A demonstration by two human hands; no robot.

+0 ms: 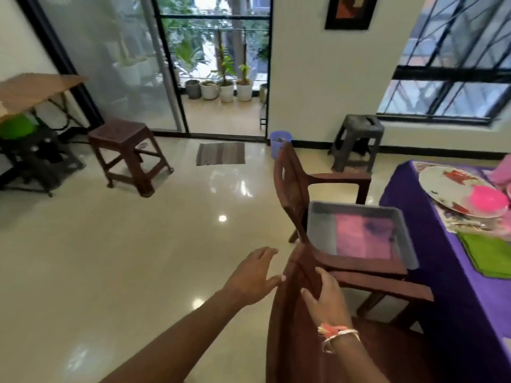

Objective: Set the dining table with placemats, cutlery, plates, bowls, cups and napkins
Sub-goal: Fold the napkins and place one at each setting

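The dining table (453, 313) with a purple cloth stands at the right edge. On it lie a large patterned plate (448, 186), a pink bowl (488, 200) and a green placemat (489, 255). A grey tray (359, 210) holding pink cloth sits on the seat of a brown chair (293, 186). My right hand (325, 297) grips the top of a nearer brown chair's back (293, 327). My left hand (254, 275) hovers just left of that chair back, fingers spread and holding nothing.
A brown stool (128, 153) stands on the glossy floor at the left, a grey stool (356, 139) by the far wall, and a purple bin (279, 142) near the glass door. A doormat (220, 153) lies before the door. A desk (33, 89) is far left.
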